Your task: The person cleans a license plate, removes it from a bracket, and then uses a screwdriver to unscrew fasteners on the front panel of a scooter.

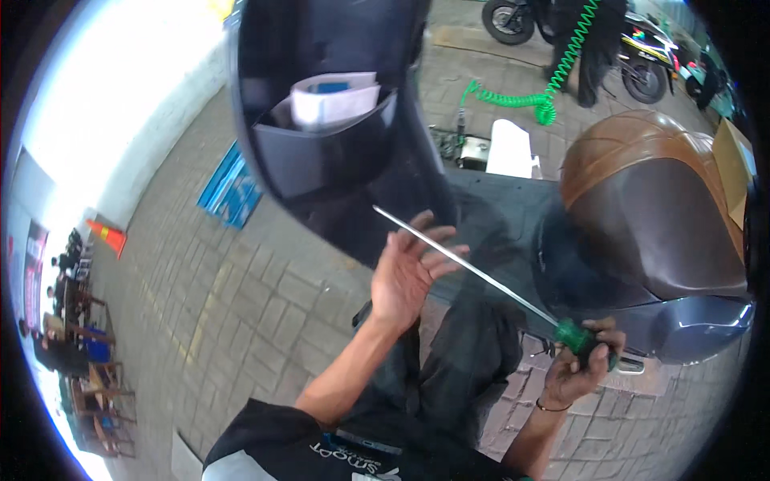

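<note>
A long screwdriver (481, 275) with a slim metal shaft and a green handle slants across the middle. My right hand (571, 381) is wrapped round its handle, next to the scooter's rear side panel. My left hand (399, 284) is turned palm up, fingers spread, just under the front part of the shaft. Whether those fingers touch the metal I cannot tell. The bare tip points at the dark front leg shield (337, 216) of the scooter, apart from any screw that I can see. Beyond my hands lies the scooter's dark footboard (501, 192).
The brown and dark seat (682, 216) stands at right, with a cardboard box (731, 172) behind it. A rolled paper (333, 104) sits in the front pocket. Blue crate (231, 188), orange cone (108, 236) and green coiled hose (513, 99) are farther off. Another person (589, 52) stands behind.
</note>
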`<control>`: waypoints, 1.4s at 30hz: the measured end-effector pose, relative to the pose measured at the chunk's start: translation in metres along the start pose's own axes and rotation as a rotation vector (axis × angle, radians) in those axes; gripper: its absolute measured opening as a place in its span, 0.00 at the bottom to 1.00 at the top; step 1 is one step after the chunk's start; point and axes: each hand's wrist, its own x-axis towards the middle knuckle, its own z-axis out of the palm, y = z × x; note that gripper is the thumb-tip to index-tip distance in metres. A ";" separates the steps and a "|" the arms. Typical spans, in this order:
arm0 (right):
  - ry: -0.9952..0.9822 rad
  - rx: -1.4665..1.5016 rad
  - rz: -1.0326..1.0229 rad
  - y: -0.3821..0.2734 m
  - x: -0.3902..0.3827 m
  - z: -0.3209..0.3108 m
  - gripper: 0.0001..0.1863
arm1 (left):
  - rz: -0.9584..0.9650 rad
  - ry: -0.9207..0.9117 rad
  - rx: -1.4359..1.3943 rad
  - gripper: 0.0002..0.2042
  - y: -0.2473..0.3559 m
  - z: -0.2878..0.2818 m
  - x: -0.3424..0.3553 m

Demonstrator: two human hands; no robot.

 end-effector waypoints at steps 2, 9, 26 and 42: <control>-0.097 -0.094 0.021 0.019 -0.018 -0.016 0.20 | -0.016 0.080 -0.096 0.24 0.022 -0.007 -0.014; -0.658 -0.681 0.587 0.022 -0.007 -0.045 0.21 | -0.301 0.363 -0.033 0.15 -0.049 -0.105 -0.060; -0.463 -0.829 0.306 0.055 0.018 -0.063 0.27 | -0.363 0.452 -0.115 0.11 -0.125 -0.151 -0.043; -0.899 -0.913 -0.350 0.031 0.012 0.165 0.22 | -0.260 0.595 -0.599 0.09 -0.109 -0.174 -0.026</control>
